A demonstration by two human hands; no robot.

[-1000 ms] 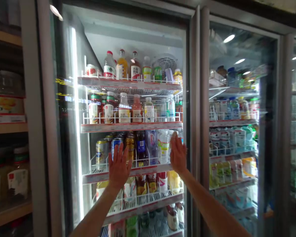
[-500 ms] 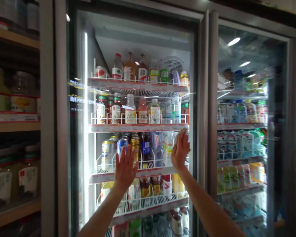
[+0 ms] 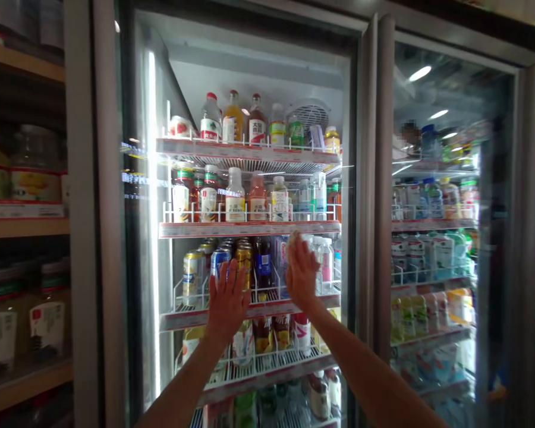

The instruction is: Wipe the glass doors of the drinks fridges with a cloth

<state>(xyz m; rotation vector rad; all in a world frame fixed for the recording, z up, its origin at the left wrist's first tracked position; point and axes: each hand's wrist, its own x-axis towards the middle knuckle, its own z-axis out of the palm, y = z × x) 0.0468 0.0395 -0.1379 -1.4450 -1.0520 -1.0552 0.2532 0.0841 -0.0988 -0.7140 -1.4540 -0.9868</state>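
Note:
My left hand lies open, fingers spread, against the glass door of a lit drinks cooler, in front of the shelf of cans. To its right, my right hand presses a pale, crumpled cloth to the same pane. Only a little of the cloth shows past the fingertips; the palm and fingers hide the rest. Behind the glass are a blue can, gold cans and a dark bottle with a blue label.
Bottles stand on wire-fronted shelves inside the cooler. A metal door frame borders the pane on the right, and a second glass-door cooler follows. At left, an open shelf carries more bottles.
My right hand has slid left across the glass with the cloth, from near the door's right edge toward my left hand. My left hand has stayed in place.

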